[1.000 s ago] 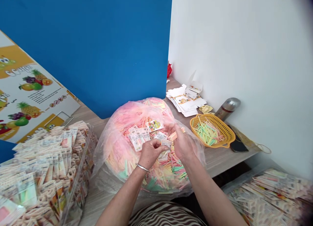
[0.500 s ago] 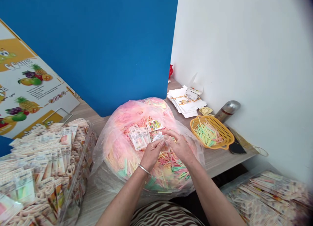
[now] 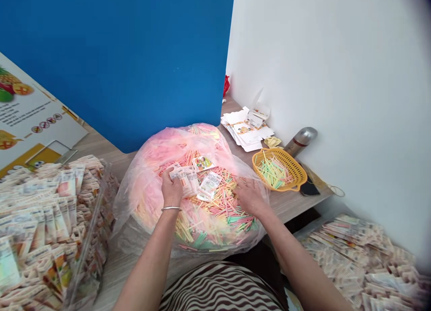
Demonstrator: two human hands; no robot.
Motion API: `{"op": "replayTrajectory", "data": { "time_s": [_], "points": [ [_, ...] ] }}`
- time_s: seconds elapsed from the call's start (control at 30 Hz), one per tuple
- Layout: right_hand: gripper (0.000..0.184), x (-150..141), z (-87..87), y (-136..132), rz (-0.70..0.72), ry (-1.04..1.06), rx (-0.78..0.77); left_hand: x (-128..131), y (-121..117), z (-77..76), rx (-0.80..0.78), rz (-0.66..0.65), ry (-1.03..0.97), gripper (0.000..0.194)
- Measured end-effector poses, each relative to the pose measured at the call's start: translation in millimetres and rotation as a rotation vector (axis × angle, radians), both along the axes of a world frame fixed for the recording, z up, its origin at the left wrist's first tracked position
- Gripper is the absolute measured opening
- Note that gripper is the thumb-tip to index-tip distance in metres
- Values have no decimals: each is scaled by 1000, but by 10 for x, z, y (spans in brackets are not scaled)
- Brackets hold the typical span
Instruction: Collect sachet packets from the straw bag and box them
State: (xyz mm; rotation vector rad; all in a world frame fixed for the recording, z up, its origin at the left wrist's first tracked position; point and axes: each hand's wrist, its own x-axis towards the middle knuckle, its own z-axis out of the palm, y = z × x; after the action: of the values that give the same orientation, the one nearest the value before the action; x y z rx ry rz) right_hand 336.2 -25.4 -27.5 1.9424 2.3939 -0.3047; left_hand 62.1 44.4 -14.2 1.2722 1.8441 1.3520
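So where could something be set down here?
Bare wood shows on the table in front of the yellow basket, and in a strip between the clear bin of packets and the plastic bag of coloured sticks. The middle is crowded: the bag fills it, under the left hand and right hand.

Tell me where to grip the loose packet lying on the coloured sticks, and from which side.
Pinch the loose packet by the long edge facing the right hand, from above, using that nearer hand. It lies thin and tilted on the coloured sticks, so an edge pinch should avoid digging in.
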Motion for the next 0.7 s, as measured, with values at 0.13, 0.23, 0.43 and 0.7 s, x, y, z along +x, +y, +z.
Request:
{"op": "replayTrajectory", "data": {
  "time_s": [0.13, 0.23, 0.43, 0.7],
  "points": [
    [37, -40, -97, 20, 17, -24, 62, 39, -26, 10, -38, 0, 40, 47],
    [34, -33, -144, 6, 9, 0, 94, 47, -44, 44, -48, -10, 78, 45],
    [46, 80, -153, 16, 18, 69, 77, 38, -54, 82, -101, -2, 88, 47],
    [27, 116, 55, 41, -180, 503, 235, 217, -227, 241, 176, -47, 373, 52]
  ]
}}
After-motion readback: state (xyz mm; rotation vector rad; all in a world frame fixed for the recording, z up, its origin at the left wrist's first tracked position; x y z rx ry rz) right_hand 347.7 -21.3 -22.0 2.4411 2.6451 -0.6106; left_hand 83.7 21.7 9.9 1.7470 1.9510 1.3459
